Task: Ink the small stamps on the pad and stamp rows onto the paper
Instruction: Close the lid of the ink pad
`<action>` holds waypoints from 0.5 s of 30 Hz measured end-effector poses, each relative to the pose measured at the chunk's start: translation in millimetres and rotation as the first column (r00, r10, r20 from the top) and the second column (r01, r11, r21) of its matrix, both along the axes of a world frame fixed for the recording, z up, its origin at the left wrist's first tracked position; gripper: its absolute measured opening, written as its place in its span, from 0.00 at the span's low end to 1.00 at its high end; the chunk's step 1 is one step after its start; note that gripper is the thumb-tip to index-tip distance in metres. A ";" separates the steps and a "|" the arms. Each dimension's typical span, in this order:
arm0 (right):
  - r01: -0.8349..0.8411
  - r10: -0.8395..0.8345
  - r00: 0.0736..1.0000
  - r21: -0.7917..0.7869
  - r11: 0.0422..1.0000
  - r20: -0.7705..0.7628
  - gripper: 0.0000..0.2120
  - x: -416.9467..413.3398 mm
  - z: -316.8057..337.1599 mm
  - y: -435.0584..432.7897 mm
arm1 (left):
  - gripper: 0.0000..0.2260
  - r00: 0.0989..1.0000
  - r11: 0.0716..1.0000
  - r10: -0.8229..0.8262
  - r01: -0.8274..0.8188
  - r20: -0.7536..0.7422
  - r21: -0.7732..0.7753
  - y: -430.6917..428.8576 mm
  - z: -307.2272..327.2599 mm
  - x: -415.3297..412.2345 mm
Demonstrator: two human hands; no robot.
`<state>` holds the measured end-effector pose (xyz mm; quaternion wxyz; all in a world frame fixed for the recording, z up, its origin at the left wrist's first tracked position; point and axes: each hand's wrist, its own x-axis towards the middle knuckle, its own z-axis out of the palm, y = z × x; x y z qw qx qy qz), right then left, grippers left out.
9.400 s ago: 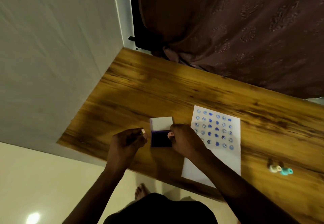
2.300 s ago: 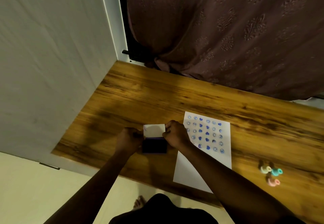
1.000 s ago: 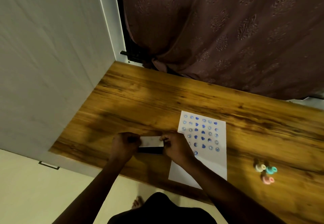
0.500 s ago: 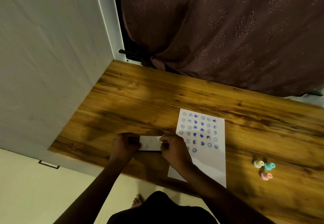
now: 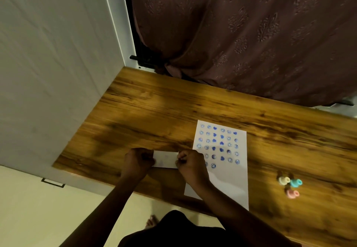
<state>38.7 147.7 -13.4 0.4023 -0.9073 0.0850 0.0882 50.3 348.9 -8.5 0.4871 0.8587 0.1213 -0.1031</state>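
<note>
The ink pad (image 5: 166, 159) lies near the table's front edge with its white lid folded down over it; no dark ink surface shows. My left hand (image 5: 137, 162) grips its left end and my right hand (image 5: 190, 164) grips its right end. Just right of the pad lies the white paper (image 5: 229, 181), its upper half covered with rows of blue smiley and heart prints. Three small stamps, cream (image 5: 283, 180), teal (image 5: 296, 182) and pink (image 5: 292, 194), lie loose on the wood at the right, away from both hands.
The wooden table (image 5: 154, 111) meets a grey-white wall (image 5: 48, 72) on the left and a brown patterned curtain (image 5: 251, 34) at the back. Pale floor and a bare foot (image 5: 151, 222) show below the table's front edge.
The pad's white lid, open and upright earlier with the dark ink showing, has been folded down flat. Both hands stay on the pad's ends. A pink stamp has joined the group at right.
</note>
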 end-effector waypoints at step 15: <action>0.208 -0.213 0.972 0.064 0.976 0.095 0.05 10.4 43.9 -59.5 | 0.13 0.992 0.997 -0.069 0.063 0.108 0.050 -65.4 40.4 29.4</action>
